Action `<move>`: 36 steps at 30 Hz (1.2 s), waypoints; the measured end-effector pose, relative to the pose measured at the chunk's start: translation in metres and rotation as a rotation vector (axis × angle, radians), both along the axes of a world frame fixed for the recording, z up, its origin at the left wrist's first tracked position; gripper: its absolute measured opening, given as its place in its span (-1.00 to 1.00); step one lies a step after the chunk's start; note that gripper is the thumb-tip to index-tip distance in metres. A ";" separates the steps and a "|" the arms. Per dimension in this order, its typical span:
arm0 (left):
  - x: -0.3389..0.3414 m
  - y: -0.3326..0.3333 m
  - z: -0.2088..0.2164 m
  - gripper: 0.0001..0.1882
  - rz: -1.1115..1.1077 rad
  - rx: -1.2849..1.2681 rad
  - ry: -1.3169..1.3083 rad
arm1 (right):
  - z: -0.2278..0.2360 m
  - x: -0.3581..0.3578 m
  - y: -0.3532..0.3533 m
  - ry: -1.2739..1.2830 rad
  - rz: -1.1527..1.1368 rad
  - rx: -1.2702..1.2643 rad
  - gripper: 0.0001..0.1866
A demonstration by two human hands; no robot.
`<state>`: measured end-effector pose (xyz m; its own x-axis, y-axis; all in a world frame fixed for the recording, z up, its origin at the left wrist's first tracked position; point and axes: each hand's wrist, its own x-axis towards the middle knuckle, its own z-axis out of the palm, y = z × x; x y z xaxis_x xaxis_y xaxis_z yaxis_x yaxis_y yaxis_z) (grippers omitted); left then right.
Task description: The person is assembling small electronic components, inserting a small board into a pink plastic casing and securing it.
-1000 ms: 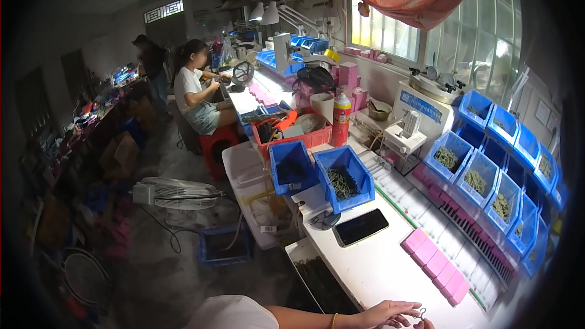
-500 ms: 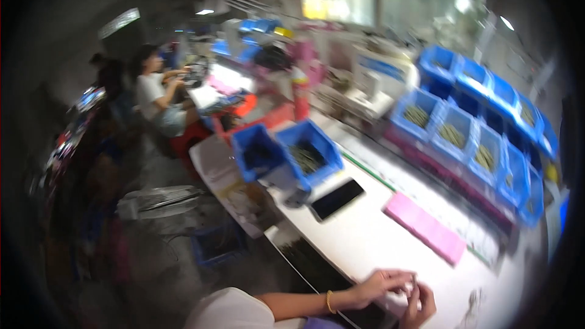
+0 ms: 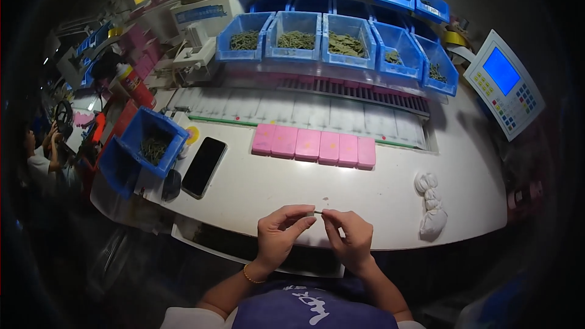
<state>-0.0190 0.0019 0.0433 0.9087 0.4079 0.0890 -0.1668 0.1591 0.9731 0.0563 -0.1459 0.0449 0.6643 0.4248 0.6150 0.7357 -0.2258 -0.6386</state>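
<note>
Both hands meet above the front edge of the white table (image 3: 390, 207). My left hand (image 3: 279, 234) pinches one end of a small, thin, dark, rod-like piece (image 3: 317, 212) between thumb and fingertips. The other end is pinched by my right hand (image 3: 351, 236). The piece is too small to tell its kind, and the fingertips cover part of it. Beyond the hands lies a row of several pink blocks (image 3: 308, 144), side by side. A black phone (image 3: 205, 167) rests to the left of them.
Blue bins (image 3: 347, 41) holding small greenish pieces stand in tiers at the back. Another blue bin (image 3: 177, 140) is at the left, near a red spray can (image 3: 137, 88). A bunched white cloth (image 3: 432, 222) and a control panel (image 3: 504, 82) are at the right. Someone works far left.
My view has swung right, from the neighbouring workplace to my own table. The hands now appear at the middle instead of the lower right, still fingertip to fingertip.
</note>
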 end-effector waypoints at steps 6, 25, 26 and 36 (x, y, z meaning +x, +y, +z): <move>-0.002 0.011 -0.008 -0.80 -0.199 -0.605 0.087 | 0.013 -0.002 -0.001 -0.032 0.045 0.006 -0.72; -0.004 0.004 -0.001 -0.82 -0.198 -0.611 0.097 | 0.008 -0.007 0.004 0.253 0.042 0.132 -0.86; -0.004 0.002 -0.002 -0.83 -0.126 -0.469 0.059 | 0.004 -0.009 0.004 0.250 0.045 0.131 -0.86; -0.001 -0.010 0.008 -0.79 0.184 0.380 -0.144 | -0.019 -0.020 0.013 0.734 0.204 0.261 -0.80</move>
<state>-0.0200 -0.0085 0.0514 0.7914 0.4755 0.3841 -0.2966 -0.2507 0.9215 0.0362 -0.1328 0.0255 0.8622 0.4844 0.1480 0.1188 0.0906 -0.9888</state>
